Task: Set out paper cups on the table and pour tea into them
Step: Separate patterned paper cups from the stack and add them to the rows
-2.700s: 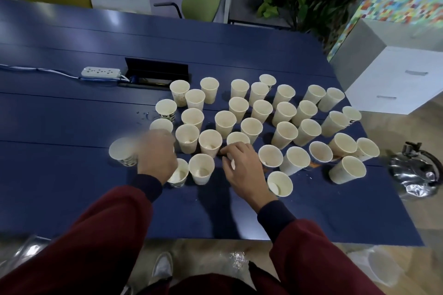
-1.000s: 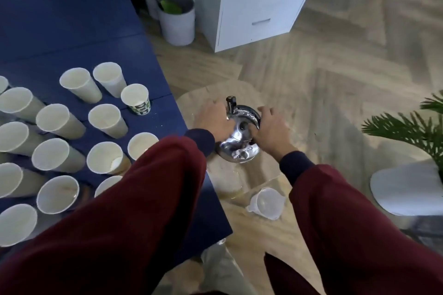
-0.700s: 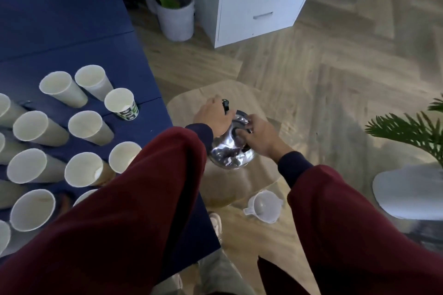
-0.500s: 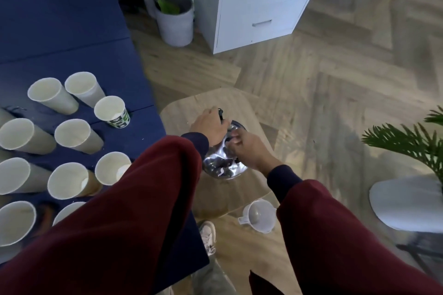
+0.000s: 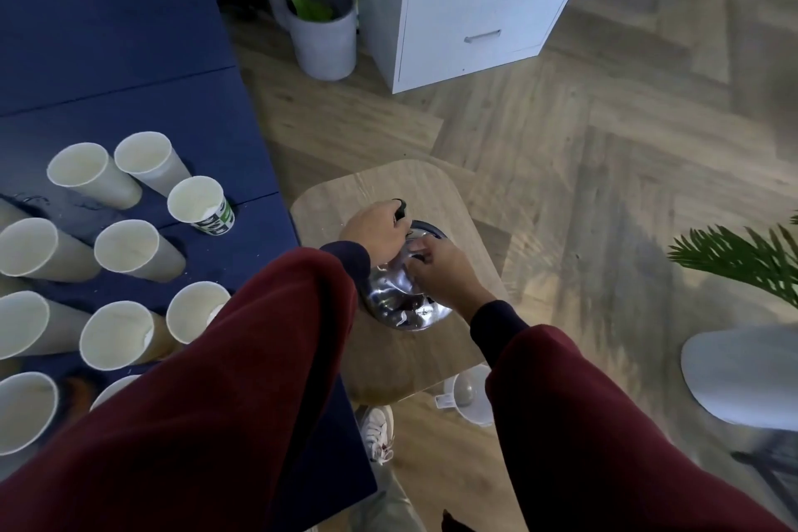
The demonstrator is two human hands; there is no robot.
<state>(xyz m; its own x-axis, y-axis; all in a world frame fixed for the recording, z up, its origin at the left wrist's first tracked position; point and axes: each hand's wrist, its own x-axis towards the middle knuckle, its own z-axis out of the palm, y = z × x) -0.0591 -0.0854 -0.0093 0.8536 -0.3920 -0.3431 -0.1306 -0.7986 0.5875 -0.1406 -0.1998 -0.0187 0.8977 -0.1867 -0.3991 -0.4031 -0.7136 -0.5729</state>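
Note:
A shiny steel kettle [image 5: 395,305] stands on a small wooden stool [image 5: 436,194] right of the blue table [image 5: 108,35]. My left hand [image 5: 373,231] grips the kettle's black handle at its far left side. My right hand [image 5: 444,272] is on top of the kettle with its fingers curled at the lid; the lid itself is hidden under them. Several white paper cups [image 5: 125,248] stand in rows on the table's right end, one with a green print [image 5: 201,205].
A white plastic jug [image 5: 468,400] sits on the wood floor under the stool's near edge. A white drawer cabinet [image 5: 475,0] and a potted plant [image 5: 321,24] stand beyond the stool. A grey chair seat [image 5: 742,376] and palm leaves [image 5: 742,259] are at right.
I turned from the cups to the kettle on the stool. My left hand took the handle and my right hand slid from the kettle's right side onto its top.

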